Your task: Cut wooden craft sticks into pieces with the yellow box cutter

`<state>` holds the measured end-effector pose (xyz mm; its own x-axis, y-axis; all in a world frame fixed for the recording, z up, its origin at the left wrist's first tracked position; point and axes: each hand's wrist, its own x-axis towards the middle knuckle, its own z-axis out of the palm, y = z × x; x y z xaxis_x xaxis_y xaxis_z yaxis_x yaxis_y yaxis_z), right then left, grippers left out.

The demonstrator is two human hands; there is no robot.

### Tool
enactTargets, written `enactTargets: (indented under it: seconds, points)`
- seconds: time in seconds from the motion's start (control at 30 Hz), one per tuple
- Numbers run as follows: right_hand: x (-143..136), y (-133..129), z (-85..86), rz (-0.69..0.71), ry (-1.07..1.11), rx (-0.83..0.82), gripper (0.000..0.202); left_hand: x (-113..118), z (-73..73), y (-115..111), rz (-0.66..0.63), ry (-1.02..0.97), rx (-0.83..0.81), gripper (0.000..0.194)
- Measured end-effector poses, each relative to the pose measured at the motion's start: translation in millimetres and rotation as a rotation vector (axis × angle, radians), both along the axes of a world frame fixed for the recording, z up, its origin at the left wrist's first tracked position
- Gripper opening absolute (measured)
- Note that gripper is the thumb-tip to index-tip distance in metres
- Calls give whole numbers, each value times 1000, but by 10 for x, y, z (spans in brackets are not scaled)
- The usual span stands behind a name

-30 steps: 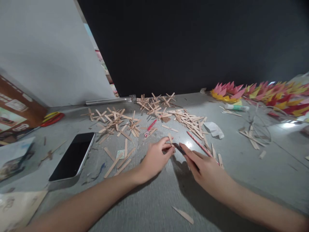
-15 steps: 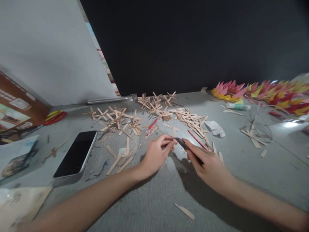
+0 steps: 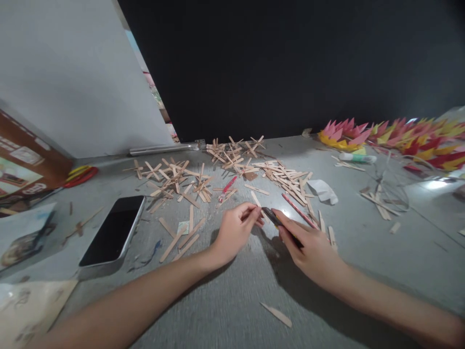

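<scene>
My left hand [image 3: 238, 228] is closed, thumb and fingers pinching a flat wooden craft stick [image 3: 255, 198] whose upper end sticks out beyond the fingertips. In my right hand [image 3: 312, 245] is a dark utility knife [image 3: 271, 216], its front end pointing left at the stick, close to my left fingertips. The blade itself is too small to make out. Just beyond the knife lies a red patterned pen-like stick [image 3: 298, 210]. A heap of loose craft sticks [image 3: 285, 178] spreads behind my hands. Nearer to me rests a single stick cut to a point [image 3: 276, 314].
Crossed stick pieces [image 3: 174, 177] are piled at the back left, near a red pen-like tool [image 3: 229, 183]. A phone [image 3: 114, 230] lies left, scissors [image 3: 80, 175] beyond it. Right stand pink and yellow paper spikes [image 3: 345, 135], a glue stick [image 3: 358, 158] and crumpled white paper [image 3: 323, 191]. A black panel [image 3: 290, 68] rises behind.
The craft stick in my left hand has tipped from near upright to leaning left. The knife has shifted slightly left, and my right hand keeps its grip on it.
</scene>
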<state>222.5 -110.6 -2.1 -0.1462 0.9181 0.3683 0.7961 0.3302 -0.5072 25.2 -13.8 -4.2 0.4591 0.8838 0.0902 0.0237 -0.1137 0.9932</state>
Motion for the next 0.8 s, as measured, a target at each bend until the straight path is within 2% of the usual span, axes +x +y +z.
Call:
enactTargets:
  seconds: [0.27, 0.43, 0.6, 0.7, 0.8]
  points:
    - [-3, -25, 10, -11, -31, -22, 49, -48, 15, -2, -15, 172, 205, 35]
    - [-19, -38, 22, -16, -29, -29, 50, -55, 27, -5, -18, 192, 229, 35]
    - [-20, -23, 58, 7, 78, -72, 48, -59, 33, 11, -21, 198, 230, 36]
    - [-14, 0, 67, -17, 175, -152, 48, -52, 33, 32, -38, 138, 182, 36]
    - [-14, 24, 61, -33, 357, -328, 53, -37, 29, 55, -56, 67, 120, 35]
